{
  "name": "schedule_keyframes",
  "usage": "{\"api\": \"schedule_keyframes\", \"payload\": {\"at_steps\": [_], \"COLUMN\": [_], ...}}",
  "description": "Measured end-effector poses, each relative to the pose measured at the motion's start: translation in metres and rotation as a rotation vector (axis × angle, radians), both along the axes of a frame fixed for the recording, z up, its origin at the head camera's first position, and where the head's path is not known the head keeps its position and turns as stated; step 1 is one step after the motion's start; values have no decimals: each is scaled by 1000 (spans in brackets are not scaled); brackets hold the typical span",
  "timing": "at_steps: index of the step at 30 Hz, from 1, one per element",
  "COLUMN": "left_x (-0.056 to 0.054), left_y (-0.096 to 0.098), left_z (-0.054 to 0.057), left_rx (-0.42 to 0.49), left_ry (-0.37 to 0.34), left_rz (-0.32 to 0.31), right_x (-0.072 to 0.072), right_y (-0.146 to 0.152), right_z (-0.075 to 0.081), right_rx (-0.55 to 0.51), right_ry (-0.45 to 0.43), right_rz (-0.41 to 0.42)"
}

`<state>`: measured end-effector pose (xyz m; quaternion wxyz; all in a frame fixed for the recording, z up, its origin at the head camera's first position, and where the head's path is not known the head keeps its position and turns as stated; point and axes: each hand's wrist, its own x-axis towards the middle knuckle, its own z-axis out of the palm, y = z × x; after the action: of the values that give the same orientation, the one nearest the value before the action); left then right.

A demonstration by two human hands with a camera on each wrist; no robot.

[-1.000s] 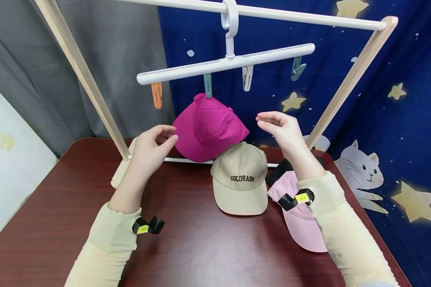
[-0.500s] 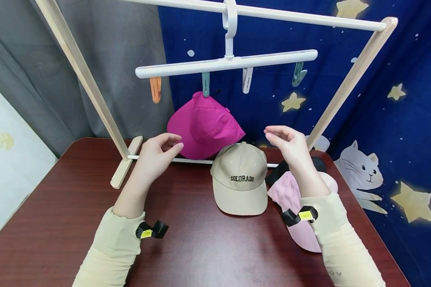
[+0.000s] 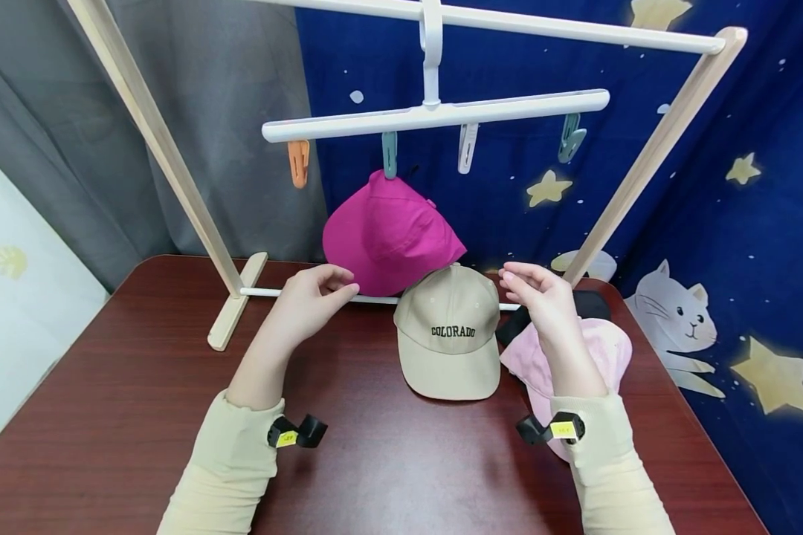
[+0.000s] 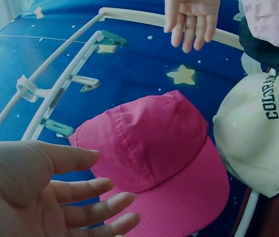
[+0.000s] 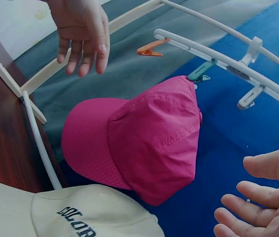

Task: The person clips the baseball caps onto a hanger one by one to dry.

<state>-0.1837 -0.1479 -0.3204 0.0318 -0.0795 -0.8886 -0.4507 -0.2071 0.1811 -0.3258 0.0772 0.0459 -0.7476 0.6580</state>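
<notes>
A magenta cap [image 3: 391,234] hangs from a teal clip [image 3: 389,154] on the white hanger [image 3: 435,117]. My left hand [image 3: 311,308] is in the air just left of and below the cap, its fingers relaxed and holding nothing. To the right, my right hand [image 3: 547,305] hovers with loose fingers over the pink cap [image 3: 598,349], also holding nothing. Between the hands a beige cap [image 3: 450,334] lettered COLORADO sits on the table. The left wrist view shows the magenta cap [image 4: 154,148] beyond my spread left fingers; in the right wrist view the cap [image 5: 152,138] is apart from my right hand.
An orange clip [image 3: 298,163], a white clip [image 3: 467,148] and another teal clip [image 3: 571,138] hang along the hanger. The wooden rack [image 3: 167,163] stands on the dark red table [image 3: 140,386]. A black cap [image 3: 592,305] lies behind the pink one.
Both hands have come down from beside the magenta cap; the left also moved slightly right. The hanger sways a little, and the magenta cap swung left and back with it.
</notes>
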Motion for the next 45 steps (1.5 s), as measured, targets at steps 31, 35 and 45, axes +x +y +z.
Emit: {"api": "schedule_keyframes", "payload": {"at_steps": [31, 35, 45], "left_x": [0, -2, -2], "left_y": [27, 31, 44], "left_z": [-43, -50, -63], "left_rx": [115, 120, 106], "left_ry": [-164, -160, -160], "left_rz": [33, 51, 68], "right_x": [17, 18, 20], "right_y": [-1, -2, -2], "right_z": [-60, -63, -65], "right_rx": [-60, -49, 56], "right_ry": [-193, -210, -246], "right_rz": [-66, -75, -76]}}
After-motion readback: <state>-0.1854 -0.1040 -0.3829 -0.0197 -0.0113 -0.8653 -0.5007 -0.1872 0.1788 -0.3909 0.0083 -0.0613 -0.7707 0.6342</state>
